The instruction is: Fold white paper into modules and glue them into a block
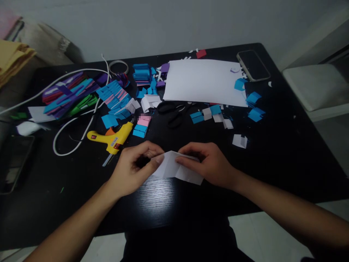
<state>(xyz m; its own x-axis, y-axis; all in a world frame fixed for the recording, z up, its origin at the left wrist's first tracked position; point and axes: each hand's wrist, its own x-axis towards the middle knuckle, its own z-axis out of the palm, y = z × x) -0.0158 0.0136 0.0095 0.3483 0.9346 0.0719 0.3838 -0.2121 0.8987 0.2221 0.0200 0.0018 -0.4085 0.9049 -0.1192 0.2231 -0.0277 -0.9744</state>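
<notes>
Between my two hands is a small white piece of paper [171,164] with creases running across it, raised to a peak near its middle. My left hand [137,163] pinches its left side between thumb and fingers. On the right side, my right hand [208,162] grips it the same way, thumb on top. Just beyond my left hand lies a yellow glue gun [120,138] with a clear glue stick poking out. Black-handled scissors [174,112] rest farther back, in front of a stack of white sheets [204,80].
Folded blue and pink paper pieces [114,96] and colored strips [71,92] cover the back left. A white cable [58,136] loops there. One phone [253,65] lies back right, another [16,163] at the left edge. Small blue folded pieces [255,105] are scattered right of the sheets.
</notes>
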